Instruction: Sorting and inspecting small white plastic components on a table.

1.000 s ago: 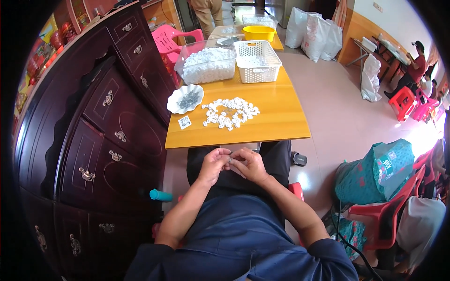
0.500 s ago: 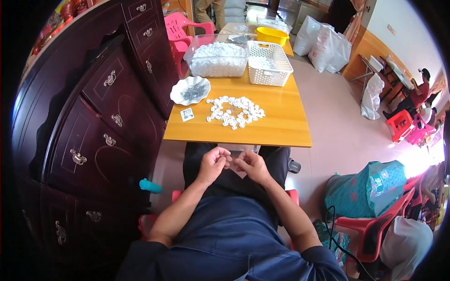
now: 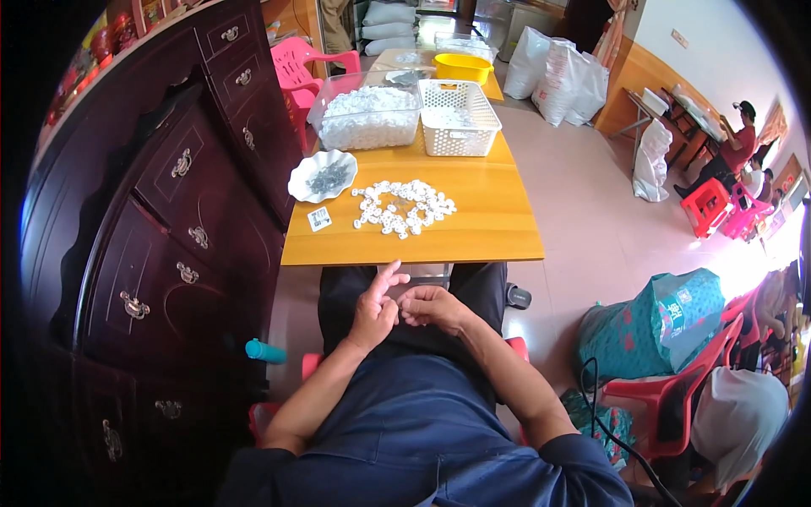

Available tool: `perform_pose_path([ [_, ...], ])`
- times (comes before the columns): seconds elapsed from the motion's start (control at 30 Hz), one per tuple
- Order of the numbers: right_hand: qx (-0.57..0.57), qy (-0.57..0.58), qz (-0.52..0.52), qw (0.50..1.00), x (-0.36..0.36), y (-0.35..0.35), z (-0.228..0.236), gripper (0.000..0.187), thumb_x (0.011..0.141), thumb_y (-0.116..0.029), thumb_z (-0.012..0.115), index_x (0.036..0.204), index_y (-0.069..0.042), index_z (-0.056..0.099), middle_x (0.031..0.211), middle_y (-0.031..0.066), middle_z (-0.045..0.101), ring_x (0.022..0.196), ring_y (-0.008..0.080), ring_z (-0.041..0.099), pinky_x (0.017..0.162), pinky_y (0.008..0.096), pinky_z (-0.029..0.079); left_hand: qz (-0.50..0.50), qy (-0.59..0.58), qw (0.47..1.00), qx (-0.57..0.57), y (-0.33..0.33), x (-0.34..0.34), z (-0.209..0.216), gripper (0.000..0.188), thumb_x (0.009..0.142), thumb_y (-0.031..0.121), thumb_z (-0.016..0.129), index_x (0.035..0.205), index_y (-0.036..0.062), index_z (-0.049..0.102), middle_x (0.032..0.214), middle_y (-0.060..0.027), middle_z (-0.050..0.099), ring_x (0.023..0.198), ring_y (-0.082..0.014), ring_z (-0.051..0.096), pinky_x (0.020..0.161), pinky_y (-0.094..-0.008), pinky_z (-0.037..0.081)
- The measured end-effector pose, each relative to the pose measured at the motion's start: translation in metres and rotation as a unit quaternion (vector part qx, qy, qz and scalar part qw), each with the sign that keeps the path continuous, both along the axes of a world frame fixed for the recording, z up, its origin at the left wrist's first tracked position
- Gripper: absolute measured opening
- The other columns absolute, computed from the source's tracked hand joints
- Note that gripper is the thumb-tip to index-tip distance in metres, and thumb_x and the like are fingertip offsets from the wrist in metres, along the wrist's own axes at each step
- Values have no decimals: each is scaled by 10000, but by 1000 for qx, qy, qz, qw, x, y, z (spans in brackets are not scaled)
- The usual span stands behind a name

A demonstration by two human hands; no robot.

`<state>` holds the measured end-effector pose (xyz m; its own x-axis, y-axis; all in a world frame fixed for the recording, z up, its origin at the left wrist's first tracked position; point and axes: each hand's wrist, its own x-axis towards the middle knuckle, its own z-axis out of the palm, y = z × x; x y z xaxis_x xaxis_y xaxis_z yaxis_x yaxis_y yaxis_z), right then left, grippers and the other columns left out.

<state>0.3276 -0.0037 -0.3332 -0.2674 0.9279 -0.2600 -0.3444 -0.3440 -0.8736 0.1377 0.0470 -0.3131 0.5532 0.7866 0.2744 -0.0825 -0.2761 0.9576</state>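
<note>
Both hands meet above my lap, just short of the table's near edge. My left hand (image 3: pixel 373 311) has a finger or two stretched toward the table, while its thumb and other fingers are bent together beside the right fingertips. My right hand (image 3: pixel 432 308) is closed in a pinch against it. Whatever lies between the fingers is too small or hidden to make out. Beyond them, a loose ring of small white plastic pieces (image 3: pixel 414 221) is spread on the wooden table (image 3: pixel 473 245). A wavy-rimmed white dish (image 3: pixel 297 180) with small dark grey pieces stands left of it, near a square printed card (image 3: pixel 318 219).
A clear bin (image 3: pixel 372 135) full of white pieces and a white perforated basket (image 3: pixel 460 144) stand further back, before a yellow tub (image 3: pixel 463 68). A dark cabinet (image 3: pixel 160 228) lines the left. A teal bag (image 3: pixel 646 325) rests at right; a person in red (image 3: pixel 739 150) sits beyond.
My left hand has stretched a finger or two forward, and both hands have come together at the fingertips. The whole view has shifted slightly, with the table now further left.
</note>
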Motion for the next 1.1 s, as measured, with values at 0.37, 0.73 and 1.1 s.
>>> perform_pose_path([
  [0.37, 175, -92, -13, 980, -7, -1, 2, 62, 949, -73, 697, 955, -14, 680, 848, 43, 724, 773, 97, 657, 744, 256, 546, -63, -15, 993, -94, 0, 1, -1, 798, 855, -107, 375, 1616, 111, 278, 1378, -206, 601, 577, -68, 541, 540, -209, 470],
  [0.73, 111, -17, -15, 994, -7, 3, -4, 76, 928, -112, 672, 886, -48, 673, 802, 30, 699, 703, 95, 615, 670, 243, 495, -17, -46, 992, -118, 1, 8, -3, 624, 959, -11, 523, 1553, 51, 342, 1333, -154, 603, 632, -60, 559, 558, -199, 472],
  [1.1, 39, 39, -70, 996, -3, 5, -3, 63, 922, -136, 698, 906, -80, 674, 784, -5, 657, 687, 81, 621, 640, 211, 491, 34, 61, 997, -15, 5, -2, -2, 70, 959, 36, 682, 1019, 11, 708, 812, 21, 680, 659, -32, 598, 591, -199, 489],
])
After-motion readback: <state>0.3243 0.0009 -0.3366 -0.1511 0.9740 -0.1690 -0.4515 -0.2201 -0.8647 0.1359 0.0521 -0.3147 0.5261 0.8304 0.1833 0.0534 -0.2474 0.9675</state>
